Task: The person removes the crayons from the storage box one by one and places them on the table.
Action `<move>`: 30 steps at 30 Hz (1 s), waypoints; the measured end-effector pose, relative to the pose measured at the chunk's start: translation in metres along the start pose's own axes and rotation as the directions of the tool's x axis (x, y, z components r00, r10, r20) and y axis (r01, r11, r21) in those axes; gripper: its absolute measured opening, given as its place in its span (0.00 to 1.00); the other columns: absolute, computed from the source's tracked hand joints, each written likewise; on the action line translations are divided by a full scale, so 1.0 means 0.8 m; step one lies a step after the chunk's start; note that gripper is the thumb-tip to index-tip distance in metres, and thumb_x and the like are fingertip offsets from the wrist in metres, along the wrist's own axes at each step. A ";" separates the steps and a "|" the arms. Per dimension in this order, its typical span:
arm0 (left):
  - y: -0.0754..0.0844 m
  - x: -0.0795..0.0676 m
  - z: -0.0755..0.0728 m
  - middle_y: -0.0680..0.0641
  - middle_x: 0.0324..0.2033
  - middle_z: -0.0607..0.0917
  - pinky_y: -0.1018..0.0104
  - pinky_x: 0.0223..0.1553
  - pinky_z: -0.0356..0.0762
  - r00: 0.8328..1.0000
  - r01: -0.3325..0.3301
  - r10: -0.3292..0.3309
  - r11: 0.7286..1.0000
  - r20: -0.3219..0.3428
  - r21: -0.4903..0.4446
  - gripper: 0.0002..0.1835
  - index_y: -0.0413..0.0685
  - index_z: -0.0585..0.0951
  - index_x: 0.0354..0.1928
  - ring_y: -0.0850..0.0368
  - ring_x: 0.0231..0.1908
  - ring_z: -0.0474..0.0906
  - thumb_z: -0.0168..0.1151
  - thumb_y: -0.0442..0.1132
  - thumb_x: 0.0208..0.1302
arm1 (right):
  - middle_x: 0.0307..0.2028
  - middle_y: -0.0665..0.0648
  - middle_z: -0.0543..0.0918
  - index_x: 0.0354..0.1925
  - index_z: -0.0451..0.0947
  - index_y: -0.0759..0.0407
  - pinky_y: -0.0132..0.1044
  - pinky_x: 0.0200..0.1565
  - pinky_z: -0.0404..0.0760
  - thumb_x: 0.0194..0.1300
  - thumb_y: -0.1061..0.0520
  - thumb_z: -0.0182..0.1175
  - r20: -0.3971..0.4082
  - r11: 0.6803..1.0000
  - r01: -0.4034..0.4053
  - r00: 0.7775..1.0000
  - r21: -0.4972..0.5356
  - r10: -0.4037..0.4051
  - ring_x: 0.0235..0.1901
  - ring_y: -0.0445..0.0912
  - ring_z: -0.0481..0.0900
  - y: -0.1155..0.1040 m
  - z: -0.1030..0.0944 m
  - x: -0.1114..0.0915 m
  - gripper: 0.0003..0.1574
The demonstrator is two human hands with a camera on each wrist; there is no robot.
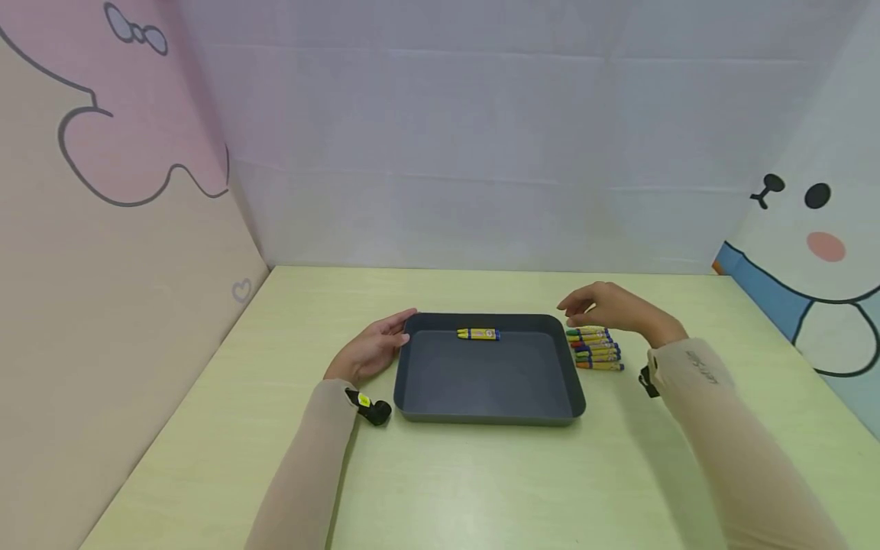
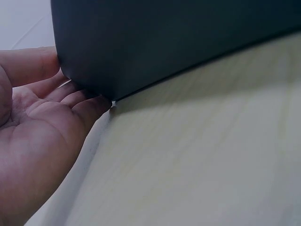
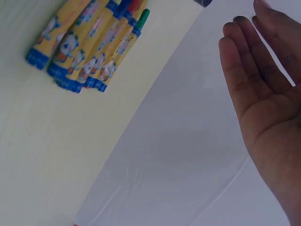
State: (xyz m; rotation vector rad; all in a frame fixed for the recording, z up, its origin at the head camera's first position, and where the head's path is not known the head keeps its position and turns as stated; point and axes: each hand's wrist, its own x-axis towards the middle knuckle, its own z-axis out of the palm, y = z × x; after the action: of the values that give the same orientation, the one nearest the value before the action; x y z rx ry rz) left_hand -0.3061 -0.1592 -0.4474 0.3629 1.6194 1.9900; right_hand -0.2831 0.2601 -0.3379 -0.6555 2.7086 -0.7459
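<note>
A dark grey rectangular tray (image 1: 488, 389) lies on the table. At its far left corner my left hand (image 1: 371, 350) holds the edge, thumb by the rim and fingers round the outside; the left wrist view shows fingertips at the tray's lower corner (image 2: 141, 52). Inside the tray, near its far wall, lie yellow-wrapped crayons (image 1: 479, 334), seemingly two side by side. My right hand (image 1: 612, 307) hovers by the tray's far right corner with nothing in it, fingers loosely bent. Just below that hand, several crayons (image 1: 596, 353) with blue ends lie in a bunch; the right wrist view shows their wrappers (image 3: 89, 42).
The pale wooden table (image 1: 481, 489) runs back to a white cloth wall (image 1: 481, 153). Printed side panels stand at left (image 1: 103, 305) and right (image 1: 839, 252). The crayon bunch lies close against the tray's right side.
</note>
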 end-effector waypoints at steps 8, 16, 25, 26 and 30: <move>0.002 -0.001 0.000 0.49 0.76 0.34 0.57 0.73 0.35 1.000 0.003 -0.003 1.000 -0.009 -0.017 0.35 0.44 0.47 0.76 0.56 0.74 0.25 0.43 0.23 0.70 | 0.51 0.63 0.82 0.56 0.78 0.60 0.51 0.51 0.78 0.66 0.54 0.61 0.002 1.000 -0.007 1.000 0.002 0.007 0.48 0.52 0.81 -0.023 0.006 0.023 0.22; 0.001 -0.001 0.000 0.49 0.76 0.35 0.57 0.73 0.35 1.000 0.006 -0.006 1.000 0.000 -0.019 0.36 0.44 0.47 0.76 0.55 0.75 0.26 0.43 0.23 0.70 | 0.52 0.63 0.82 0.57 0.77 0.63 0.52 0.54 0.77 0.65 0.54 0.61 0.028 1.000 0.020 0.999 0.017 -0.020 0.51 0.54 0.80 -0.035 0.014 0.040 0.24; 0.001 -0.002 0.000 0.50 0.76 0.36 0.55 0.74 0.37 1.000 0.009 -0.009 1.000 0.003 -0.014 0.35 0.45 0.47 0.76 0.54 0.75 0.30 0.43 0.24 0.70 | 0.50 0.60 0.84 0.56 0.78 0.63 0.48 0.52 0.79 0.65 0.54 0.62 0.063 0.999 0.034 0.997 0.018 -0.035 0.50 0.52 0.82 -0.041 0.025 0.061 0.24; 0.001 -0.002 0.000 0.50 0.76 0.36 0.56 0.74 0.37 1.000 0.010 -0.010 1.000 0.002 -0.013 0.35 0.45 0.47 0.76 0.54 0.75 0.29 0.43 0.24 0.70 | 0.50 0.60 0.84 0.56 0.78 0.63 0.48 0.52 0.79 0.65 0.54 0.62 0.065 0.999 0.037 0.997 0.018 -0.038 0.49 0.52 0.82 -0.042 0.026 0.063 0.24; 0.001 -0.002 -0.001 0.49 0.76 0.36 0.56 0.74 0.36 1.000 0.008 -0.008 1.000 0.003 -0.008 0.35 0.45 0.47 0.76 0.54 0.75 0.28 0.43 0.24 0.70 | 0.50 0.59 0.84 0.55 0.79 0.62 0.48 0.53 0.78 0.65 0.55 0.62 0.075 0.999 0.049 0.996 0.022 -0.050 0.50 0.51 0.82 -0.048 0.031 0.072 0.22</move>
State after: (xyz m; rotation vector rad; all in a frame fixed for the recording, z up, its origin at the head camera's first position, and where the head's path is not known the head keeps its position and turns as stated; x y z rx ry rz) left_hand -0.3054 -0.1606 -0.4468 0.3558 1.6089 1.9886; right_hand -0.3106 0.1927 -0.3451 -0.7335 2.6219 -0.7435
